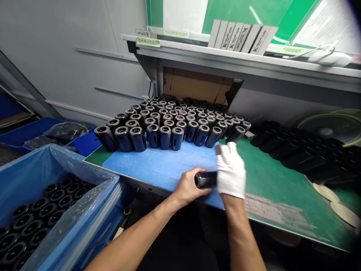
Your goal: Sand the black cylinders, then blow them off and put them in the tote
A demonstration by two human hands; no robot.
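My left hand (188, 187), bare, grips one end of a glossy black cylinder (205, 180) lying on its side above a blue cloth mat (158, 165). My right hand (231, 170), in a white fabric glove, is closed around the cylinder's other end, hiding that end. Just beyond the mat's far edge stand several rows of upright black hollow cylinders (169, 124), packed closely together. The nearest row stands almost at my fingertips, though not touching them.
A blue plastic-lined crate (56, 180) of black cylinders stands at the left. More black cylinders (299, 150) lie in rows on the green bench mat (270, 180) at the right. A shelf (225, 56) with grey boxes runs overhead.
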